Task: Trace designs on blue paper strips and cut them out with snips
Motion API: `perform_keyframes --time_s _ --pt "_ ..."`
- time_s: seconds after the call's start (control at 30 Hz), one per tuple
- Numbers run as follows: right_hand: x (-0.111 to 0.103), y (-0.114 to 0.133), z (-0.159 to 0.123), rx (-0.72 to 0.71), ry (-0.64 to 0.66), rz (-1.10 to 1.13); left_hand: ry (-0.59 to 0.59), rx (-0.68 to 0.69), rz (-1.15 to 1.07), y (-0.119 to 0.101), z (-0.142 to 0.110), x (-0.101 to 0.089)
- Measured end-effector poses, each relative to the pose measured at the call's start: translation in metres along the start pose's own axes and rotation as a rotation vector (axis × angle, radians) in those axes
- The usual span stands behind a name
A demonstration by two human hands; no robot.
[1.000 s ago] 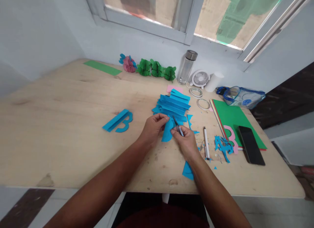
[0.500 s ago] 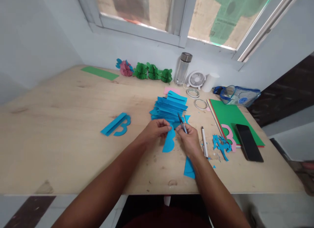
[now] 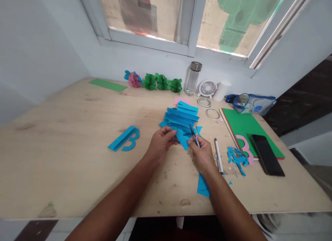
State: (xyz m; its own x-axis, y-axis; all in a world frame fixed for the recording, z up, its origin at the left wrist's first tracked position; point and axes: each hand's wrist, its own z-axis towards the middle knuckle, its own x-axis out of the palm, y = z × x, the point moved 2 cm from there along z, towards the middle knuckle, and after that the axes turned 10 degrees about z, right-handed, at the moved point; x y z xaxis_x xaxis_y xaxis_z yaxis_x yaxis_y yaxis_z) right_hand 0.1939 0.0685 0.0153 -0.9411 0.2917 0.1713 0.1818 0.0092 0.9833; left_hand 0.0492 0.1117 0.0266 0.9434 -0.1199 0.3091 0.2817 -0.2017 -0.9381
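Note:
A blue paper cutout (image 3: 183, 138) with a scalloped edge is stretched between my hands. My left hand (image 3: 164, 140) pinches its left end between thumb and fingers. With thumb and fingertip, my right hand (image 3: 201, 149) touches the other end, while holding a pair of scissors (image 3: 194, 135) whose dark blades point up and away; their handles are hidden in the palm. Just beyond my hands lies a pile of folded blue paper strips (image 3: 181, 115). Under my right forearm, a blue paper piece with a drawn line (image 3: 203, 185) is partly covered.
On the left lie blue cut shapes (image 3: 126, 139). To the right are a white pen (image 3: 219, 155), blue scraps (image 3: 237, 158), a pink cutout (image 3: 245, 147), a phone (image 3: 267, 154) and green sheets (image 3: 251, 128). Along the wall stand green paper decorations (image 3: 162, 82), a bottle (image 3: 193, 78) and a fan (image 3: 208, 88).
The blue cutout has turned from hanging toward me below my left hand to lying slantwise between both hands. My right fingers now touch its free end. The view has tilted up slightly.

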Motion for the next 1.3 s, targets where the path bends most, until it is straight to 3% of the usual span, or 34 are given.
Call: perform_keyframes --time_s 0.23,0.47,0.6,0.77,1.3 --pt "-0.002 0.002 0.001 0.006 -0.073 0.069 0.122 -0.074 0.113 0.000 -0.007 0.007" --pt "0.004 0.011 -0.009 -0.007 -0.045 0.212 -0.061 -0.051 -0.100 0.000 -0.007 0.008" --pt "0.011 0.008 -0.017 0.082 -0.025 0.221 -0.128 -0.043 -0.253 -0.003 -0.007 0.007" --pt "0.019 0.001 -0.023 0.190 -0.010 0.280 -0.202 0.022 -0.288 -0.008 -0.008 0.005" --pt "0.029 -0.004 -0.026 0.244 0.097 0.297 -0.200 -0.020 -0.318 -0.005 -0.014 0.009"
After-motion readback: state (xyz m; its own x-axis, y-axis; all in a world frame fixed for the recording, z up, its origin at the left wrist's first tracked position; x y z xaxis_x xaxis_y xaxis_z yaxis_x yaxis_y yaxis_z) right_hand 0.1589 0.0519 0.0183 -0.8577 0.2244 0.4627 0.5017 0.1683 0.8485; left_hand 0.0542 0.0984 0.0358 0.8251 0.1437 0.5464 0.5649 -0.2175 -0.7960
